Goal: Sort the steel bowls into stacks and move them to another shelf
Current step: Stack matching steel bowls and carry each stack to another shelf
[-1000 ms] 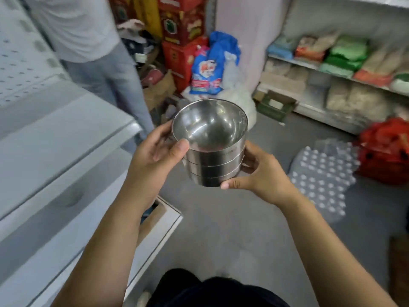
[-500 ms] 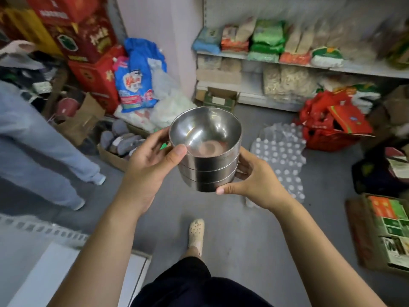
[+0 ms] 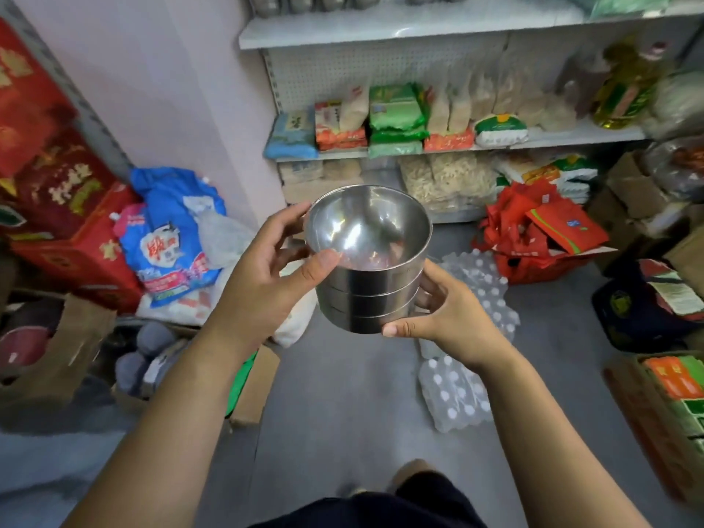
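A stack of three nested steel bowls [image 3: 375,287] is held in mid-air at chest height, its open top tilted slightly toward me. My left hand [image 3: 266,280] grips the stack's left side, thumb on the near rim of the top bowl and fingers round the far side. My right hand [image 3: 442,314] holds the lower right of the stack, thumb along the bottom bowl and fingers curled behind it. A white shelf unit [image 3: 419,30] with packaged food stands ahead.
Red bags [image 3: 541,230] lie on the grey floor below the shelf. Packs of water bottles [image 3: 457,390] sit under my right arm. Red cartons [image 3: 49,192] and a blue bag [image 3: 171,230] crowd the left. Cardboard boxes [image 3: 670,398] stand at the right.
The view has swung right, from the white counter and a standing person toward the food shelf. The stack stays between both hands with the same grip.
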Demonstrator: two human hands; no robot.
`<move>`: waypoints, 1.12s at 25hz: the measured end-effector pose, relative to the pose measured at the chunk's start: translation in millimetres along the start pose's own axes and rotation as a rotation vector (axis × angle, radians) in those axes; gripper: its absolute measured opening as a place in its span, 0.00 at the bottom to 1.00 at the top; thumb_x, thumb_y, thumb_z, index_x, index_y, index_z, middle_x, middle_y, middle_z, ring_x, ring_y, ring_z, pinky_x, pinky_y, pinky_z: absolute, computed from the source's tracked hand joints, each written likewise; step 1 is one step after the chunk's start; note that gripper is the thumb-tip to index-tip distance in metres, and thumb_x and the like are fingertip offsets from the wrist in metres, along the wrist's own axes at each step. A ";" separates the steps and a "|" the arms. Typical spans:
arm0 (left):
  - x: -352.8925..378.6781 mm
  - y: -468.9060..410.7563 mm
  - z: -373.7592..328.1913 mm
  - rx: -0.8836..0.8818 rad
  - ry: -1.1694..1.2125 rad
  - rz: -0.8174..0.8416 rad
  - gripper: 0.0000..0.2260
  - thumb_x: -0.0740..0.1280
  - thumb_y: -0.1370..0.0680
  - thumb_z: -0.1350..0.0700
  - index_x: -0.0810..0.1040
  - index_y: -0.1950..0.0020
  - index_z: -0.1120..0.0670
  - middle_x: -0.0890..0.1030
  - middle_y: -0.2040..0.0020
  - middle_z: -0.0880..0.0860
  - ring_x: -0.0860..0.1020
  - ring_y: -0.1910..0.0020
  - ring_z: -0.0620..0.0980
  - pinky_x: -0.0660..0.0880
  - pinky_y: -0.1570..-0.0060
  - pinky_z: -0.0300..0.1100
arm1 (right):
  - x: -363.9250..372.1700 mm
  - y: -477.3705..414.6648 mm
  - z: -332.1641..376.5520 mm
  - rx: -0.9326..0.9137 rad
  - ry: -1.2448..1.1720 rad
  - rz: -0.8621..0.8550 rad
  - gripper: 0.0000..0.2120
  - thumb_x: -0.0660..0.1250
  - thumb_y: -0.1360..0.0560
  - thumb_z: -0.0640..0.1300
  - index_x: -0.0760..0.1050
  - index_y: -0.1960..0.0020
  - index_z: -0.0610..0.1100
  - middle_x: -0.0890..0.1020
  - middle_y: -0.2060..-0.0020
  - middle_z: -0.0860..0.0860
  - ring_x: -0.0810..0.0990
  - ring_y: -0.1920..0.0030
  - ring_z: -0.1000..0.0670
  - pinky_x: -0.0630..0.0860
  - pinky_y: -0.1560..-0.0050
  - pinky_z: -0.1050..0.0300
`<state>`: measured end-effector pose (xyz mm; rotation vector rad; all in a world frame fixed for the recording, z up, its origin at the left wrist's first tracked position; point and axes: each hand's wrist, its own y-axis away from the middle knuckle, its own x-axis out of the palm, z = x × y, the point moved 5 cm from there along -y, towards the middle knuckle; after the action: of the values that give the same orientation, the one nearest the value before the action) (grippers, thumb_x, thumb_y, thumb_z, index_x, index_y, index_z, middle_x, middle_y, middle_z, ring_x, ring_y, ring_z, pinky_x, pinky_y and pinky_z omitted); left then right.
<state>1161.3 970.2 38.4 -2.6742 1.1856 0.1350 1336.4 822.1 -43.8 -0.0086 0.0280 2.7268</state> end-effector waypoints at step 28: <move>-23.3 -620.8 96.8 0.021 -0.047 -0.005 0.42 0.80 0.39 0.42 0.70 0.27 0.39 0.76 0.32 0.35 0.77 0.32 0.43 0.77 0.34 0.45 | -239.4 -588.3 27.4 -0.030 0.062 0.031 0.46 0.83 0.37 0.30 0.69 0.24 0.46 0.81 0.33 0.52 0.82 0.35 0.48 0.80 0.36 0.48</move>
<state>1605.8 1414.8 45.2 -2.6407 1.1601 0.1828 1792.4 1264.6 -24.8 -0.1021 0.0049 2.7570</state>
